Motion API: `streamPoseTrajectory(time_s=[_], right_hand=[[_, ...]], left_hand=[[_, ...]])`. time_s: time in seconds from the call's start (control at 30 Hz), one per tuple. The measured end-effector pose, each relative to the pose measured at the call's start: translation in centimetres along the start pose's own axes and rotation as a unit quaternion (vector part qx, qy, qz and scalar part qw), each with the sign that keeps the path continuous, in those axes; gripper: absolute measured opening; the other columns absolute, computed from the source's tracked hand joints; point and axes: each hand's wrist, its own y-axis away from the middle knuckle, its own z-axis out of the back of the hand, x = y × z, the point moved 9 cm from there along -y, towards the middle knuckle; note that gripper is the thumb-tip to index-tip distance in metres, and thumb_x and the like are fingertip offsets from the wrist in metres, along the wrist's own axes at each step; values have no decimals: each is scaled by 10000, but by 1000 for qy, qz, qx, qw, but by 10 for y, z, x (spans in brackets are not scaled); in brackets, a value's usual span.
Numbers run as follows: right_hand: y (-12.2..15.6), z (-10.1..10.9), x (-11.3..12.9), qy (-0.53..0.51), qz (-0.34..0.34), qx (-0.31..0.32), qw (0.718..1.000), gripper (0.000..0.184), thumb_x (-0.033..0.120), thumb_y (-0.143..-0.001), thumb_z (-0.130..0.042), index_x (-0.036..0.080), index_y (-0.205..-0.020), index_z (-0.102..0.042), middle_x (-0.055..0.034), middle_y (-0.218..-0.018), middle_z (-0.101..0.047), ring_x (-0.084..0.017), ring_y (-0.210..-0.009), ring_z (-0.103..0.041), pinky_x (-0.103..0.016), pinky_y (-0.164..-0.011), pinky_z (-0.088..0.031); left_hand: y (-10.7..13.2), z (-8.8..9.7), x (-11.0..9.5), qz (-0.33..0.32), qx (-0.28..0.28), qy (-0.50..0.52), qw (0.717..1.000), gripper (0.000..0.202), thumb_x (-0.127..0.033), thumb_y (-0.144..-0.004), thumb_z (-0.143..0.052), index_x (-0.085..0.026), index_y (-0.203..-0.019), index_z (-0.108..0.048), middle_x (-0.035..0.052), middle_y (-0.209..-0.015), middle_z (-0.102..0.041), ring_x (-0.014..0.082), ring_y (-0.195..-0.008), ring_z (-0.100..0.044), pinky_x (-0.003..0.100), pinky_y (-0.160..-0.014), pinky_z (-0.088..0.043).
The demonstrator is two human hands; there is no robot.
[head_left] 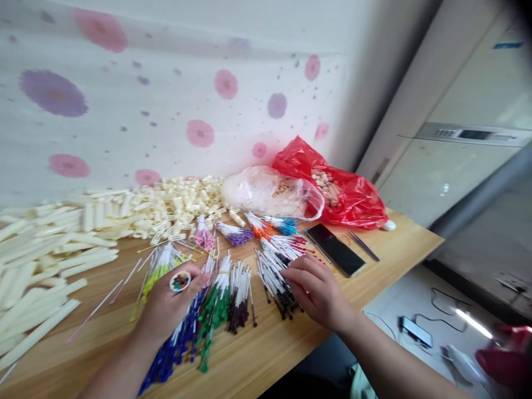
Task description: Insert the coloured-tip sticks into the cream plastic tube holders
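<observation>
1. Leftmost on my tabletop [257, 360] lie long cream tubes [25, 282] in a loose heap, running on into shorter cream pieces [178, 199] along the wall.
2. Yellow-tipped sticks [160, 269] spread just behind my left hand.
3. My left fingers [197, 284] are curled around a white tube [180, 281], its round end facing me and showing many-coloured tips inside.
4. Below them lie blue-tipped sticks [166, 357], then a bundle of green-tipped sticks [214, 307] and some dark maroon-tipped sticks [240, 307].
5. Farther back, purple-tipped sticks [236, 235] sit in front of a clear bag [253, 191].
6. My right fingers [307, 266] are bent in over the white ends of the black-tipped sticks [286, 302]; I cannot tell whether they grip one.
7. Beyond them lie a black phone [336, 250], an open red bag [357, 199] behind it, and a dark pen [366, 246].
</observation>
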Motion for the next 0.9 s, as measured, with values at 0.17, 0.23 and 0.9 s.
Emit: streamPoseTrajectory(time_s=[0.17, 0.23, 0.9], right_hand=[[50, 83, -126, 202, -311, -88, 925, 294, 384, -867, -518, 181, -701, -652, -26, -561, -623, -153, -499, -555, -266, -506, -421], [67, 113, -159, 237, -368, -91, 895, 299, 393, -859, -485, 173, -786, -673, -53, -630, -666, -187, -557, -593, -299, -563, -442], [-32, 50, -174, 126, -321, 49, 937, 241, 222, -807, -471, 191, -895, -693, -22, -721, -736, -176, -666, -682, -262, -635, -495]], left_hand=[[-3, 0, 1, -5, 5, -44, 999, 377, -532, -791, -533, -195, -625, -555, -35, -540, -517, 132, -514, -480, 226, -503, -389], [-3, -2, -1, -1, 7, -55, 998, 388, -549, -783, -529, -197, -623, -564, -33, -535, -528, 136, -511, -496, 225, -498, -399], [-4, 6, -9, -30, -10, -45, 998, 329, -462, -812, -527, -202, -618, -580, -31, -543, -554, 133, -508, -522, 213, -505, -416]])
